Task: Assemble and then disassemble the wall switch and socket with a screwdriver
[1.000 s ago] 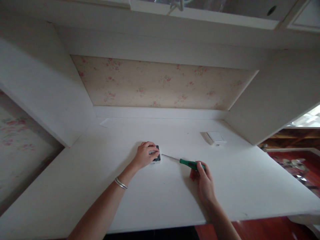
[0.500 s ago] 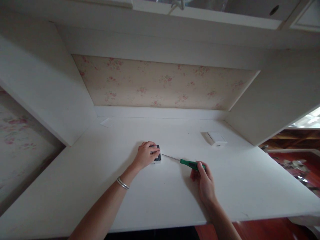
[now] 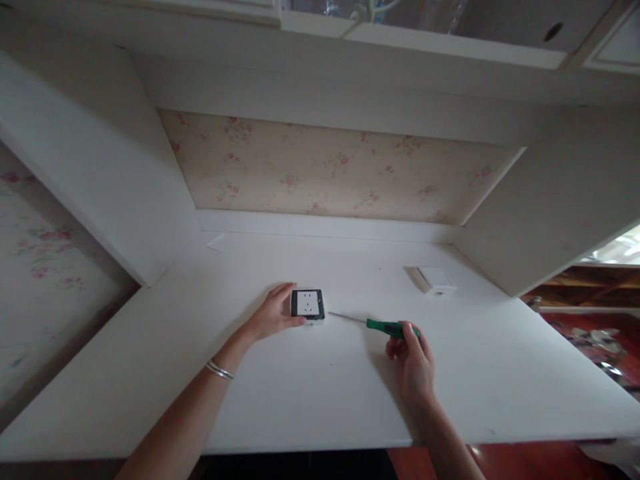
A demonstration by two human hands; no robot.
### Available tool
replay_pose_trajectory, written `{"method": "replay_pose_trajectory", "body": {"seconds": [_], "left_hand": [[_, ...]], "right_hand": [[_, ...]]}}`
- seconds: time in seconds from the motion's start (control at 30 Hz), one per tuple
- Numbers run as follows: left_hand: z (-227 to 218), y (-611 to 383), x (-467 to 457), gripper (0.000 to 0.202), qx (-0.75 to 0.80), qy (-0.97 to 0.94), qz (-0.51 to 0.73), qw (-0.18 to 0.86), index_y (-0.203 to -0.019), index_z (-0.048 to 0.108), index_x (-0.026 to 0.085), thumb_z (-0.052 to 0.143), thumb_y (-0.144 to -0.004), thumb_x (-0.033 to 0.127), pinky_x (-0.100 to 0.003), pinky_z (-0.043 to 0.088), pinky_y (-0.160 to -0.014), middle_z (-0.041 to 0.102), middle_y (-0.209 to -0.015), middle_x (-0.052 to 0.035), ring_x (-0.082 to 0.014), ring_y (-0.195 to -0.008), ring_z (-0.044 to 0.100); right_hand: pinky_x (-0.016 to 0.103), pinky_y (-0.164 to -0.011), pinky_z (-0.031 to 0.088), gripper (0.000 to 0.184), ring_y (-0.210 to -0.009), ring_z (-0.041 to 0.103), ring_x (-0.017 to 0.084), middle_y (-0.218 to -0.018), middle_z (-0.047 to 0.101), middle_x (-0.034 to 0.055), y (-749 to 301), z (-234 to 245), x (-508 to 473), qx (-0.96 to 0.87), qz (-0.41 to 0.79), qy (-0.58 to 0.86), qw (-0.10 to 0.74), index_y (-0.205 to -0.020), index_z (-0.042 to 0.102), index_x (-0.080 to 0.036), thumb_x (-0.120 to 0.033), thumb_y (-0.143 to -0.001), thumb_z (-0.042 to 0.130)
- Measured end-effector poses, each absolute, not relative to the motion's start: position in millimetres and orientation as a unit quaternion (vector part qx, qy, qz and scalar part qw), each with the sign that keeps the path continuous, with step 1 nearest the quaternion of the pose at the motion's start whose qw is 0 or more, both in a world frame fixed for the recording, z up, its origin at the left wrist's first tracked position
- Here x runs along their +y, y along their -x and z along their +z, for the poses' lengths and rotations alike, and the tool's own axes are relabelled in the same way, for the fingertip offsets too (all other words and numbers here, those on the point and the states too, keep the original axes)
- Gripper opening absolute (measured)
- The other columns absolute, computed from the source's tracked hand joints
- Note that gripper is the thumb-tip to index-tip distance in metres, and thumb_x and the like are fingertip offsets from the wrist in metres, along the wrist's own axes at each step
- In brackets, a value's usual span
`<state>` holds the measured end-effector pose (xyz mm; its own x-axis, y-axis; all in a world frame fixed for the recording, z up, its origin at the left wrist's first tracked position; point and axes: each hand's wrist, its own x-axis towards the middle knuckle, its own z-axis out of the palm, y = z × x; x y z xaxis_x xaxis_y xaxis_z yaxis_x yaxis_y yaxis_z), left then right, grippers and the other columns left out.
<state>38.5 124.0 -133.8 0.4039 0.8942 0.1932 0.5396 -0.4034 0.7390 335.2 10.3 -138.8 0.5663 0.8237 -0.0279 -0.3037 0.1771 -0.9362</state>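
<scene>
Socket (image 3: 307,304): seen in smooth, plastic-looking finish
Screwdriver handle (image 3: 384,327): shown in plastic, faintly glossy
Screwdriver shaft (image 3: 349,317): bare, smooth metal
Bracelet (image 3: 220,370): polished metal, catching the light
Countertop (image 3: 280,400): smooth, with a soft sheen
Wallpaper (image 3: 320,173): matt, printed paper
Floor (image 3: 420,461): glossy

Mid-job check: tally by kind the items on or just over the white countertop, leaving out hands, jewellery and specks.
Green-handled screwdriver: 1
Black-framed socket: 1
White box: 1
Flat white piece: 1
Total: 4
</scene>
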Motion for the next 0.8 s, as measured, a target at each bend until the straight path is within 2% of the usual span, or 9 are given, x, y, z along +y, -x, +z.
{"method": "replay_pose_trajectory", "body": {"seconds": [0.1, 0.27, 0.43, 0.6, 0.8], "left_hand": [[-141.2, -28.4, 119.6, 0.089, 0.463, -0.780, 0.285, 0.310, -0.139, 0.037, 0.021, 0.074, -0.064, 0.052, -0.046, 0.029, -0.109, 0.037, -0.144, -0.0132, -0.0297, -0.132, 0.034], [-143.7, -34.8, 117.8, 0.087, 0.467, -0.796, 0.280, 0.263, -0.136, 0.042, 0.019, 0.075, -0.062, 0.052, -0.045, 0.029, -0.109, 0.042, -0.141, -0.0135, -0.0297, -0.130, 0.037], [-142.1, -37.8, 117.5, 0.086, 0.477, -0.795, 0.284, 0.245, -0.134, 0.045, 0.020, 0.077, -0.060, 0.051, -0.045, 0.032, -0.108, 0.046, -0.138, -0.0126, -0.0300, -0.128, 0.040], [-145.7, -35.2, 118.7, 0.086, 0.470, -0.800, 0.283, 0.241, -0.136, 0.043, 0.021, 0.075, -0.062, 0.053, -0.043, 0.032, -0.108, 0.045, -0.140, -0.0118, -0.0290, -0.129, 0.040], [-141.7, -37.0, 119.5, 0.081, 0.461, -0.808, 0.281, 0.236, -0.135, 0.044, 0.025, 0.075, -0.064, 0.050, -0.041, 0.032, -0.108, 0.047, -0.138, -0.0079, -0.0265, -0.126, 0.042]], "right_hand": [[0.022, -0.042, 0.032, 0.028, -0.048, 0.043, 0.009, -0.061, 0.051, -0.0041, -330.8, -126.5, 19.6, -0.235, 0.359, 0.483, 0.763, -0.086, 0.061, -0.018, -0.043, -0.076, 0.067], [0.023, -0.046, 0.032, 0.028, -0.050, 0.040, 0.009, -0.057, 0.044, -0.0049, -311.3, -84.0, 48.6, -0.285, 0.265, 0.457, 0.800, -0.087, 0.064, -0.016, -0.044, -0.080, 0.063], [0.025, -0.053, 0.035, 0.034, -0.053, 0.048, 0.012, -0.060, 0.050, -0.0018, -290.1, -42.3, 81.8, -0.439, 0.140, 0.545, 0.701, -0.082, 0.061, -0.018, -0.050, -0.085, 0.052], [0.026, -0.059, 0.035, 0.035, -0.058, 0.050, 0.013, -0.060, 0.053, -0.0011, -277.1, -22.1, 112.6, -0.517, 0.019, 0.593, 0.617, -0.079, 0.059, -0.018, -0.051, -0.086, 0.048], [0.024, -0.056, 0.034, 0.037, -0.051, 0.048, 0.013, -0.054, 0.053, -0.0020, -268.2, -15.2, 133.8, -0.602, -0.004, 0.573, 0.556, -0.078, 0.062, -0.018, -0.053, -0.085, 0.050]]}}
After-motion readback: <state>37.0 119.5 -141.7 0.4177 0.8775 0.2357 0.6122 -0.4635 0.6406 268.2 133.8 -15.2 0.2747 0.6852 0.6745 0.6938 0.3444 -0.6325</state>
